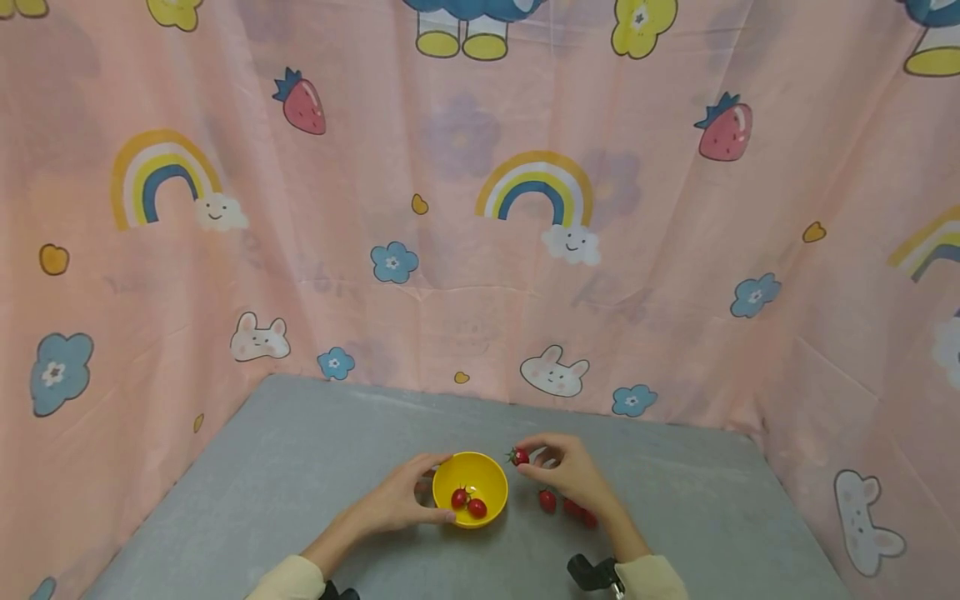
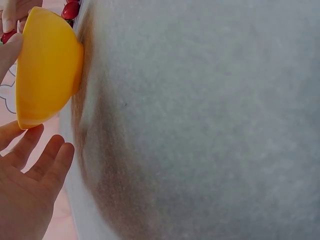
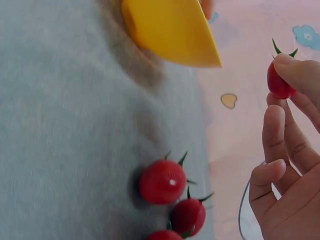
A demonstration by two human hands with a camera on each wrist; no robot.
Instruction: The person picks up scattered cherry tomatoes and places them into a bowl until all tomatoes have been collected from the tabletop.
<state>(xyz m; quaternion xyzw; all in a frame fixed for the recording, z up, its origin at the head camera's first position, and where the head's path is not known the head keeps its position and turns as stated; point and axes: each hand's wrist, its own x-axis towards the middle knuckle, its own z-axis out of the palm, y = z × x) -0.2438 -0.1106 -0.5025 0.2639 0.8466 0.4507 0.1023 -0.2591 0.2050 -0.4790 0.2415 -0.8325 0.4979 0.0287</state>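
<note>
A yellow bowl (image 1: 480, 473) stands on the grey tabletop, with two red cherry tomatoes (image 1: 477, 508) inside. My left hand (image 1: 397, 498) holds the bowl by its left side, thumb at the near rim and fingertips at the far rim. To the right of the bowl, my right hand (image 1: 572, 472) pinches a cherry tomato (image 3: 280, 82) with green sepals between thumb and fingers, above table height. Under that hand, more cherry tomatoes (image 3: 162, 181) lie on the table, partly hidden by the wrist in the head view.
The grey table (image 1: 337, 433) meets a pink printed curtain (image 1: 450, 317) at the back and sides. A black device (image 1: 592, 573) is strapped at the right wrist, beside the cream sleeve (image 1: 651, 578).
</note>
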